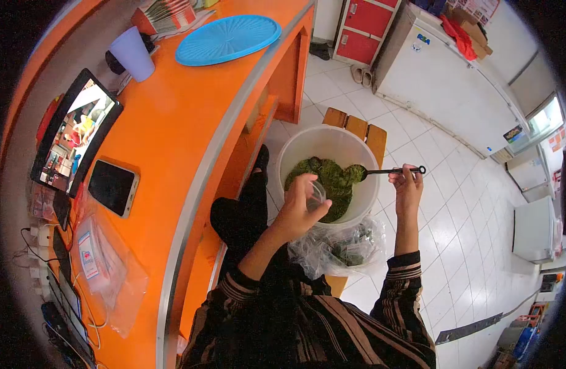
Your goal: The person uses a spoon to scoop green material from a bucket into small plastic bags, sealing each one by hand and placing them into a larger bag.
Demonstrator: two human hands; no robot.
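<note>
A white plastic bucket (368,206) in front of me holds dark green, chopped or paste-like stuff (339,195). My right hand (407,187) grips the handle of a black spoon (384,172) by its far end; the spoon's bowl is inside the bucket, heaped with the green stuff. Over the near left of the bucket, my left hand (295,212) is closed round a small clear plastic cup (317,195). What the cup contains is hard to see. Against the bucket's near side lies a clear plastic bag (320,251) with something green in it.
The bucket stands on a slatted wooden bench (356,126). To my left runs an orange counter (190,117) with a blue lid (229,39), a purple cup (133,54), a phone (113,187), a lit screen (80,132) and plastic bags (104,264). A white chest freezer (436,80) stands far right.
</note>
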